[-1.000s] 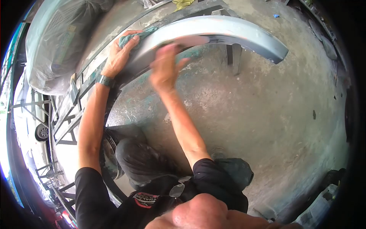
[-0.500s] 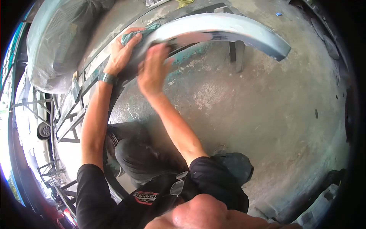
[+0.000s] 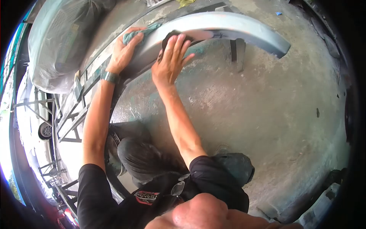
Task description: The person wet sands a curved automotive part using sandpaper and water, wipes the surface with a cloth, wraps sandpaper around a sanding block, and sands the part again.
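A long, curved car bumper (image 3: 221,23), patchy white and grey, arches across the top of the view. Near its left end, my left hand (image 3: 121,55) is closed around a crumpled blue-green cloth (image 3: 138,35) that lies against the bumper's upper edge. My right hand (image 3: 167,68) presses a dark sheet, which looks like sandpaper (image 3: 167,39), onto the bumper's near face. Its fingers lie nearly straight over the sheet and the thumb sticks out to the right. The sheet's underside is hidden.
Dark stand legs (image 3: 237,55) hold up the bumper. A large plastic-wrapped object (image 3: 57,49) is at the upper left, above a metal frame (image 3: 72,118). A parked car's wheel (image 3: 45,130) shows further left. Worn concrete floor (image 3: 267,114) spreads to the right.
My right hand, blurred before, has slid up and to the right along the bumper with the sandpaper. My left hand stays at the same spot with the cloth.
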A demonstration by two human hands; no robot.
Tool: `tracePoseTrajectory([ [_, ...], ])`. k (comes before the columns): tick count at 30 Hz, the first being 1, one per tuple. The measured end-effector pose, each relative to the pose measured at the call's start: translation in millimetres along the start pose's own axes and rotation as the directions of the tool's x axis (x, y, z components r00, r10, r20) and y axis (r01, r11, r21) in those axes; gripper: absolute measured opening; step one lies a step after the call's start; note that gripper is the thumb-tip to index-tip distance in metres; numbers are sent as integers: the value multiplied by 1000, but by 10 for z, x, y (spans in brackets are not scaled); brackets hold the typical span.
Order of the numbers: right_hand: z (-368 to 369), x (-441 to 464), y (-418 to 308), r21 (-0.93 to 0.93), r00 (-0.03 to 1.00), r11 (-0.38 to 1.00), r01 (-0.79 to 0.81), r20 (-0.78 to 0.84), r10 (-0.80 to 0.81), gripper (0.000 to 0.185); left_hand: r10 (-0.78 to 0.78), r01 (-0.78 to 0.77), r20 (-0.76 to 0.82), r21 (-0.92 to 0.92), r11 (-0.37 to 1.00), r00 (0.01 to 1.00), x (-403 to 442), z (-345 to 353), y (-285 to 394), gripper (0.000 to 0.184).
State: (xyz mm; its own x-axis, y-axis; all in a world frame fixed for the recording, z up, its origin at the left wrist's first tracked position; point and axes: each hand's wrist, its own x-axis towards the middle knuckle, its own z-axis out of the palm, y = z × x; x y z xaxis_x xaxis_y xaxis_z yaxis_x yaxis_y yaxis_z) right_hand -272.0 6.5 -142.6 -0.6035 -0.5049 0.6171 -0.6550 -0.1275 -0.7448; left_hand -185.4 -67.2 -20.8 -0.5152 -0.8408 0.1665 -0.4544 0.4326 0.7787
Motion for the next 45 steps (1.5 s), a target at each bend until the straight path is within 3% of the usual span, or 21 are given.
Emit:
tracePoseTrajectory([
  [1, -76, 58, -68, 31, 996, 996, -88, 26, 88, 64, -10, 10, 8, 11, 1000, 1000, -52, -9, -12, 28],
  [3, 140, -244, -184, 148, 1000, 989, 22, 1, -22, 66, 30, -30, -5, 17, 999, 1000, 53, 6, 64, 28],
  [4, 201, -531, -232, 169, 989, 983, 78, 114, -98, 69, 31, -31, -4, 22, 999, 1000, 53, 7, 93, 28],
  [7, 257, -553, -34, -31, 974, 982, 184, 143, -178, 69, 31, -30, -28, 44, 999, 999, 56, 1, 76, 28],
  [8, 265, -632, -75, 15, 980, 990, 139, 140, -140, 68, 68, -68, -23, 13, 998, 997, 67, -7, -6, 29],
  [10, 235, -758, -224, 100, 988, 994, 43, 143, -57, 66, -43, 44, -15, 68, 997, 999, 10, -18, 56, 29],
  [13, 234, -496, -251, 206, 997, 978, -18, 78, 2, 63, 37, -35, -23, 64, 997, 999, 111, 7, 107, 28],
  [17, 185, -262, 33, -70, 997, 997, 33, 70, -28, 65, 21, -21, -5, 4, 1000, 1000, 65, -23, -27, 29],
  [18, 22, 2, -16, -33, 994, 994, -108, 7, 108, 64, -3, 4, -15, 49, 999, 1000, 19, -22, -25, 29],
  [19, -2, 50, -68, 42, 993, 992, -115, -1, 115, 64, -17, 19, -21, 93, 995, 1000, 12, -24, 41, 29],
  [21, 137, -225, -193, 133, 999, 990, -38, 7, 38, 65, 3, 0, -29, 117, 993, 1000, 98, 4, 136, 29],
  [23, 399, -795, -193, 224, 978, 969, 101, 157, -138, 72, 5, -3, -14, 89, 996, 1000, 30, -15, 80, 30],
  [25, 297, -620, -51, 82, 973, 977, 198, 105, -206, 72, 55, -53, -26, 99, 994, 998, 41, -16, 103, 30],
  [27, 55, 104, 274, 107, 994, 994, -29, -102, 40, 72, 9, -7, -22, 51, 999, 1000, 24, -6, 35, 30],
  [29, -31, 143, 222, 129, 984, 987, -94, -137, 112, 72, -127, 127, -6, 41, 991, 992, 45, -18, 98, 31],
  [31, -3, 344, 173, 160, 971, 982, -104, -198, 135, 73, -1, 3, -13, 191, 982, 1000, 34, -50, 70, 31],
  [33, 336, -250, 10, 205, 997, 978, 46, -71, -32, 75, 10, -10, 0, 107, 994, 1000, 44, -44, 6, 31],
  [35, 355, -531, 47, 67, 991, 991, 119, 53, -123, 73, 31, -30, -13, 62, 998, 999, 77, -21, 11, 31],
  [38, -117, 476, 504, 93, 968, 989, -112, -216, 130, 74, -17, 21, -33, 114, 993, 999, 53, -31, -17, 32],
  [41, -160, 625, 366, 191, 932, 968, -165, -292, 217, 74, 26, -22, -29, 144, 989, 999, 58, -37, 15, 32],
  [45, 231, -267, 95, 209, 1000, 978, -24, -6, 26, 74, -13, 15, -22, 80, 997, 1000, 65, -28, 41, 31],
])
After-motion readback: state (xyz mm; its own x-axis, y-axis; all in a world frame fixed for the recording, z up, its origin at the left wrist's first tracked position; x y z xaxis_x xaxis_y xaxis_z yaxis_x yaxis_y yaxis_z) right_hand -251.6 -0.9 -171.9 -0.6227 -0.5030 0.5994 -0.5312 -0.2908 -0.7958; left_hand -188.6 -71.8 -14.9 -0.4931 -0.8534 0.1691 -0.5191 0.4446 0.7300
